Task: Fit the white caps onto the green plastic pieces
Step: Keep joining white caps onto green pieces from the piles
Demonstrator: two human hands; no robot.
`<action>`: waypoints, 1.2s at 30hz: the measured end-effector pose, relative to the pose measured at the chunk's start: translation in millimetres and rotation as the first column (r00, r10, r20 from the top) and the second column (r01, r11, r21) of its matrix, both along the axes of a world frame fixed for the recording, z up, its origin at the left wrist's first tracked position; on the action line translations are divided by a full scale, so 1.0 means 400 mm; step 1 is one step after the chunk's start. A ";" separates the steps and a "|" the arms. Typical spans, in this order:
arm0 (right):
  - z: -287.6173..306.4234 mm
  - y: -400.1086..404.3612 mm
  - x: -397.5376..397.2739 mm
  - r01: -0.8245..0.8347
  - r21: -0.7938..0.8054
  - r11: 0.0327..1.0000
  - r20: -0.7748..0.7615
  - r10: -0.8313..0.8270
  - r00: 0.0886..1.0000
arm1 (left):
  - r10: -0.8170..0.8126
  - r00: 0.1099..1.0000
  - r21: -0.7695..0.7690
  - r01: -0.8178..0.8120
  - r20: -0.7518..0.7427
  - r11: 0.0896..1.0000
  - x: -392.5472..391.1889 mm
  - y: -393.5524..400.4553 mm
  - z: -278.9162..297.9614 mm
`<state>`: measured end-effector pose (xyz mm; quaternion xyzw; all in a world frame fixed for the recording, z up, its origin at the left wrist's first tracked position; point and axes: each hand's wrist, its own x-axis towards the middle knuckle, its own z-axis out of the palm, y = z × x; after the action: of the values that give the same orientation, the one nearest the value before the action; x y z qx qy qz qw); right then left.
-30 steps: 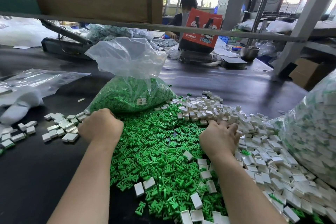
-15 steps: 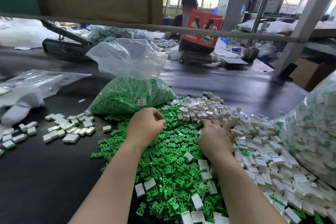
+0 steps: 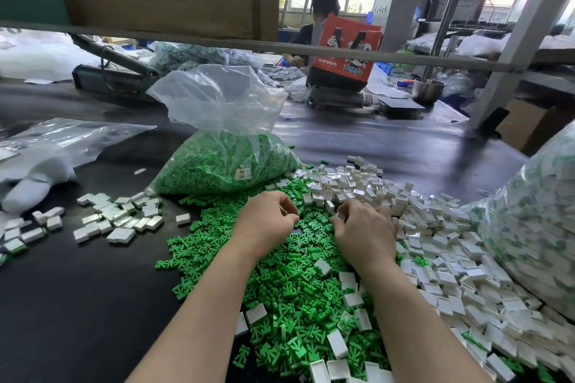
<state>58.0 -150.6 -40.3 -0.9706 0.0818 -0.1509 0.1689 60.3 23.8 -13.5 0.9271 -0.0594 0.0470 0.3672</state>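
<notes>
Left hand (image 3: 267, 221) curled over loose green pieces (image 3: 289, 298) on dark table (image 3: 77, 305) — fingertips pinched together, what they hold too small to tell. Right hand (image 3: 364, 233) curled at edge of white caps (image 3: 435, 246), thumb and forefinger pinching one white cap (image 3: 340, 215). Hands near each other, apart. Clear bag (image 3: 224, 158) of green pieces just behind. Capped pieces (image 3: 118, 221) lie left, well apart.

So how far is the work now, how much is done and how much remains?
Done: a small group of capped pieces on the table's left. In hand: right hand pinches a white cap; left hand is curled, contents hidden. Left: most, the loose green pile, white caps and a full green bag.
</notes>
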 end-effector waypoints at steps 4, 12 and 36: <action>0.019 0.010 -0.005 -0.185 0.206 0.961 0.236 0.135 0.962 | -0.035 0.998 -0.264 0.018 -0.057 0.964 -0.001 -0.017 0.001; 0.043 0.027 -0.021 -0.517 0.369 0.772 0.423 0.355 0.834 | -0.317 0.916 -0.809 -0.012 -0.244 0.587 -0.009 -0.022 0.016; 0.022 0.034 -0.013 -0.571 0.186 0.800 0.002 0.581 0.814 | -0.102 0.994 -0.758 0.091 0.032 0.646 0.004 -0.006 -0.006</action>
<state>52.7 -137.2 -31.6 -0.9342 -0.1990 -0.0577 0.2905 61.8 21.5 -15.8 0.6851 -0.0811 0.0415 0.7227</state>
